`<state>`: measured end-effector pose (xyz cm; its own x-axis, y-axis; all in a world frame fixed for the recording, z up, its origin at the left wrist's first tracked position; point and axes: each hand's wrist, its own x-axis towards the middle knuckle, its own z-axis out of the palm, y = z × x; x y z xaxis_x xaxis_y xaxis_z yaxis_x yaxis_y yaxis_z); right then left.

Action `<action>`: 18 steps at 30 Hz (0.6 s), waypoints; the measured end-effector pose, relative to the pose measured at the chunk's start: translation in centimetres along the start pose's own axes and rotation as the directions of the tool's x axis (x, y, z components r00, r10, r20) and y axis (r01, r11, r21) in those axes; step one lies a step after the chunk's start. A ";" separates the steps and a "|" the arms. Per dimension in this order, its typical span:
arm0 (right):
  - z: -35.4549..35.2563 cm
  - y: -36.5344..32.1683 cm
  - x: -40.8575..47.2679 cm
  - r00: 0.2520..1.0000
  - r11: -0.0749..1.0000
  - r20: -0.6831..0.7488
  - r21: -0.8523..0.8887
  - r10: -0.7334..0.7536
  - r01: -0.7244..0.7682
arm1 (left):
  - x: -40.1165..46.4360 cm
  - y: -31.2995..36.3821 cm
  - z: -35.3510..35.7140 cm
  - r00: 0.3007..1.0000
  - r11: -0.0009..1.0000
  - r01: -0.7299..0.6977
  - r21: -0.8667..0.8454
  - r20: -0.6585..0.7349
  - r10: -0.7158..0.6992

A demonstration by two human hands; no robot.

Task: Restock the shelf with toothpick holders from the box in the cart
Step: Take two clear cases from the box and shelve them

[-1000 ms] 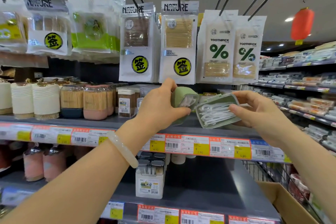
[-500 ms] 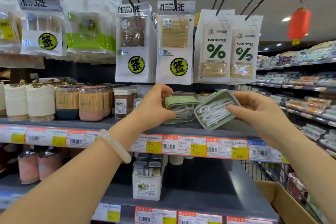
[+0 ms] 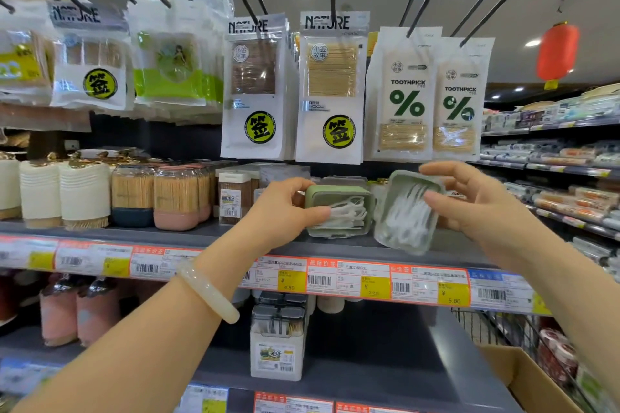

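While the left hand (image 3: 285, 208) pinches one green holder (image 3: 339, 211) on the shelf (image 3: 201, 238) | right hand (image 3: 476, 201) grips another, tilted (image 3: 407, 211).

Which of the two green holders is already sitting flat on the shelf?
The left hand's green holder; the right hand's holder is tilted, above the shelf.

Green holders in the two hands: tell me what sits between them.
Nothing: the head view shows only a narrow gap between the left holder and the tilted right holder.
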<state>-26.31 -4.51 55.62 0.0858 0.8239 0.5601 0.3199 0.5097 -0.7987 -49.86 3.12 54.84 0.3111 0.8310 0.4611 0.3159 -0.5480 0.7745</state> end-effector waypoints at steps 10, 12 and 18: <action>3.5 0.0 0.7 0.946 0.890 0.263 -0.360 -0.190 0.279 | -0.4 0.1 -0.2 0.997 0.998 0.057 0.029 -0.049 -0.056; 3.6 0.2 0.4 0.941 0.837 0.274 -0.453 -0.197 0.307 | -0.3 0.1 -0.2 0.998 0.998 0.049 0.030 -0.040 -0.048; 3.5 0.3 0.3 0.993 0.902 0.100 -0.421 -0.055 0.093 | -0.3 0.0 -0.5 1.000 1.000 0.017 0.020 -0.007 -0.017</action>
<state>-29.46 -3.25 54.75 -0.0268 0.8150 0.5788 0.6939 0.4319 -0.5761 -50.39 2.90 54.90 0.2991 0.8408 0.4513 0.3388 -0.5357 0.7735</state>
